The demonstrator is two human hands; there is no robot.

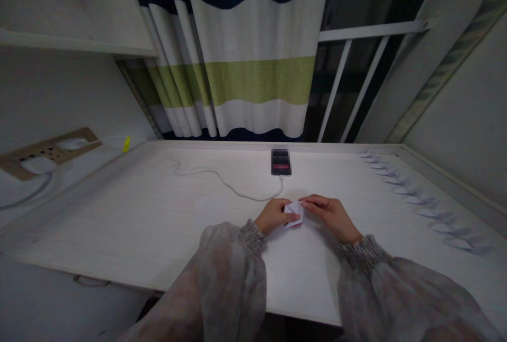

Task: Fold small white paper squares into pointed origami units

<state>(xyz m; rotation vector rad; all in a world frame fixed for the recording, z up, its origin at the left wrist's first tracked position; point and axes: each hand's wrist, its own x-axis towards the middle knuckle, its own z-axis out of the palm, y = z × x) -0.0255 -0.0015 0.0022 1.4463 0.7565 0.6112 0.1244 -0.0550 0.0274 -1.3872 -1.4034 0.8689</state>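
A small folded piece of white paper point(295, 213) lies on the white desk point(158, 215) just in front of me. My left hand point(274, 216) pinches its left side with curled fingers. My right hand point(331, 216) presses on its right side, fingers closed over the top edge. Both wrists wear sheer gathered sleeves. The part of the paper under my fingers is hidden.
A phone point(281, 161) lies at the back of the desk with a white cable point(222, 182) running left to a wall socket panel point(43, 152). A row of several small folded paper shapes point(420, 199) lines the right edge. A striped curtain point(253, 67) hangs behind.
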